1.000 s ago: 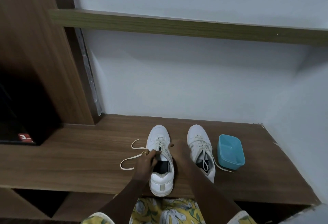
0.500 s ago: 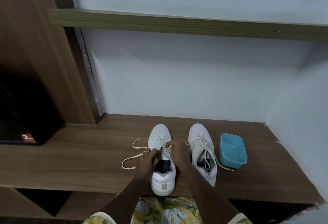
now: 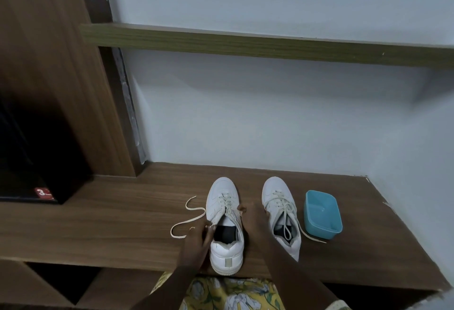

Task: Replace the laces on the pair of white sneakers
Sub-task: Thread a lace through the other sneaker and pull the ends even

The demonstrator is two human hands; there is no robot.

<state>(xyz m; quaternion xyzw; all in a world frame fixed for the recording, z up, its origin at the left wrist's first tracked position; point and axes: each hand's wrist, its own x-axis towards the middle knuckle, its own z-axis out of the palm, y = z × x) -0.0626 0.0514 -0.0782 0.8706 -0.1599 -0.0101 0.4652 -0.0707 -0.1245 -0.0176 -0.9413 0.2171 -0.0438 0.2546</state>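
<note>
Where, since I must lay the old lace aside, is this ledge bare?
Free: wood between the loose lace and dark cabinet; the strip from toes to wall; right of the blue tub. Crowded: between left sneaker and right sneaker, where the right hand sits.

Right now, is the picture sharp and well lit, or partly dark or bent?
Head view: dim, even light, no glare; the cabinet opening is almost black; the shelf casts a soft shadow on the wall and slants, likely from the wide lens; sneakers and loose lace are sharp enough; both hands are dark, their grip hard to read.
</note>
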